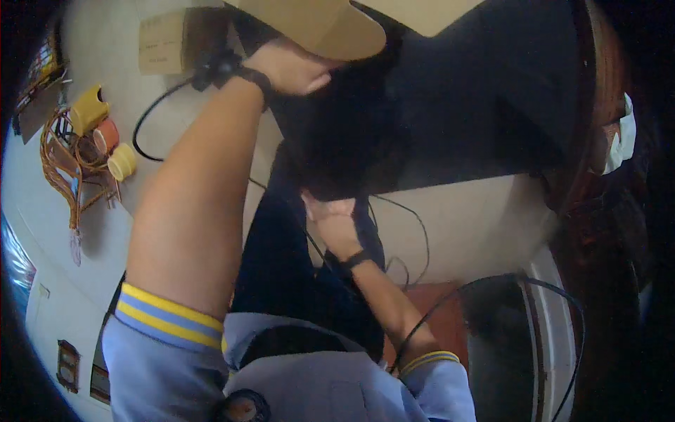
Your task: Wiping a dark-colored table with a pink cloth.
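Observation:
A large black sheet [450,119] spreads in front of me; its material is hard to make out in the dark. At its far left edge my left hand [292,68] is closed on it, thumb showing and the other fingers mostly hidden. Two tan, rounded flaps [320,28] overlap the sheet at the top, one right beside that hand. My right hand [334,221] is at the near edge, below the left hand, with its fingers curled at the sheet and partly hidden by it. Dark bands circle both wrists.
A cardboard box [160,43] stands at the far left on the pale floor. Left of my arm is a wicker stand [63,158] with yellow and orange pots [105,135]. Black cables [137,126] loop near both arms. Dark wooden furniture [598,190] is at the right.

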A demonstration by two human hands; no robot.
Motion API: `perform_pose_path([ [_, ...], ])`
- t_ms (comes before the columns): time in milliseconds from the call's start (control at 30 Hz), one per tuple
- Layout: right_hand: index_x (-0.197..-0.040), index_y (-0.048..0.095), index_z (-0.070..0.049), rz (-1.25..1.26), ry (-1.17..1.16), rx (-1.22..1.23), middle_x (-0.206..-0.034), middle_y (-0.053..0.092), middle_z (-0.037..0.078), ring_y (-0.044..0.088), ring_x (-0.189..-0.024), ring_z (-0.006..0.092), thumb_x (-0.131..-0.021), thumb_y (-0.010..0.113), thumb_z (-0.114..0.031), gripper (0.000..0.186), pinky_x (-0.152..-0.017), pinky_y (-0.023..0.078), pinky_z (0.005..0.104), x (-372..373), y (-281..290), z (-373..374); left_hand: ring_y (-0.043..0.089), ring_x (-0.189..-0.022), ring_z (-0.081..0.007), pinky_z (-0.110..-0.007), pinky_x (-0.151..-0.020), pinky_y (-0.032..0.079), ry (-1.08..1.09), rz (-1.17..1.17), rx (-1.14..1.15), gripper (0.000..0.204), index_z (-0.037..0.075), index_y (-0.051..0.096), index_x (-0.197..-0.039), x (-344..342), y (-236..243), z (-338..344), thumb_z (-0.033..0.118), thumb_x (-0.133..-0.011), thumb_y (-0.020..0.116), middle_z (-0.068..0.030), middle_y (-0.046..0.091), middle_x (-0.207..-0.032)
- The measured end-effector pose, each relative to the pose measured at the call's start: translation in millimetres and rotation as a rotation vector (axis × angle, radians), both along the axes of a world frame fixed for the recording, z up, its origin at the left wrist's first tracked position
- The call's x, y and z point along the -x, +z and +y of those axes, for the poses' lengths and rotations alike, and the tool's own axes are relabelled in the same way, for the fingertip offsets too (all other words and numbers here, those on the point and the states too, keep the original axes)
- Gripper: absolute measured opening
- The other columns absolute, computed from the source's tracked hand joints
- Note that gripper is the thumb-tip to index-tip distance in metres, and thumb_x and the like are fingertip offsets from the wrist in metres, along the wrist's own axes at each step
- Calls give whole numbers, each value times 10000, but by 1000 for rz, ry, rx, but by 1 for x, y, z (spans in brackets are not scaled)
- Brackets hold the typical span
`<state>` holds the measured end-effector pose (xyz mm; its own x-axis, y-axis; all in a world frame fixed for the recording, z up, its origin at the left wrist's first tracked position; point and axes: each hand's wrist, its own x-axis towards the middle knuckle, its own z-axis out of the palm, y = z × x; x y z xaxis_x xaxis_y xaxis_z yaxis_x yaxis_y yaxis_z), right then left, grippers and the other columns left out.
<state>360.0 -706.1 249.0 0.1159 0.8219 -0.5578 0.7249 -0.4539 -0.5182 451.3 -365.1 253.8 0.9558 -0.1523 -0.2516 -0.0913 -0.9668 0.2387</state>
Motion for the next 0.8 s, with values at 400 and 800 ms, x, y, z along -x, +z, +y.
perform_pose_path([
  [400,-995,667,-7,941,-900,59,-924,687,145,651,-925,219,-941,506,-211,266,-799,498,365,-95,15,-48,587,-1069,-311,-443,-910,491,47,32,75,431,205,535,-1289,-3,-4,-8,256,-861,529,-94,598,-1184],
  [800,-765,682,21,341,-658,206,-682,642,227,663,-625,344,-812,642,-324,351,-563,508,396,-110,52,51,587,-1085,-319,-465,-944,472,51,63,128,387,183,570,-1231,-12,-8,-8,297,-863,546,-100,608,-1171],
])
